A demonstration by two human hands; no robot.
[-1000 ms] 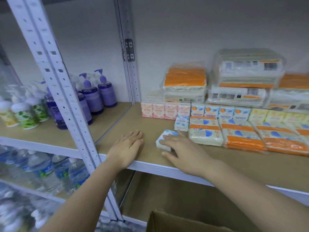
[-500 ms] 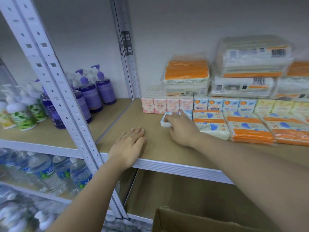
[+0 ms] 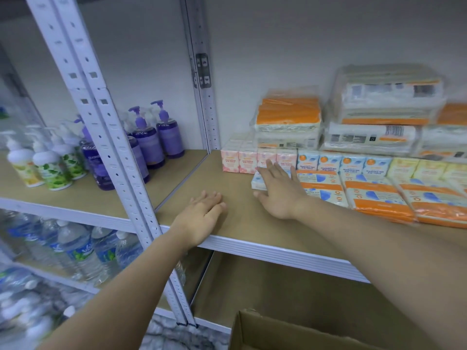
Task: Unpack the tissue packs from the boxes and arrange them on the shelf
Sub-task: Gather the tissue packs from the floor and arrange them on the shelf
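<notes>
Blue pack [image 3: 257, 182]: lies flat on the shelf [image 3: 242, 223], just in front of the pink packs [image 3: 249, 162] and touching the flat orange-and-blue packs [image 3: 374, 195] to its right.
My right hand [image 3: 279, 192]: rests on top of the blue pack, fingers straight and spread, gripping nothing.
My left hand [image 3: 201, 217]: palm down on the bare shelf board near the front edge, fingers straight and together, grip empty.
Row behind: pink packs, then blue fragrance-free packs [image 3: 341, 165], then yellow ones [image 3: 424, 169]; wrapped bundles [image 3: 288, 120] stacked on them.
Neighbour bay: purple pump bottles [image 3: 156, 137], water bottles [image 3: 78, 251] below.
Cardboard box [image 3: 278, 332]: open, bottom of view.
</notes>
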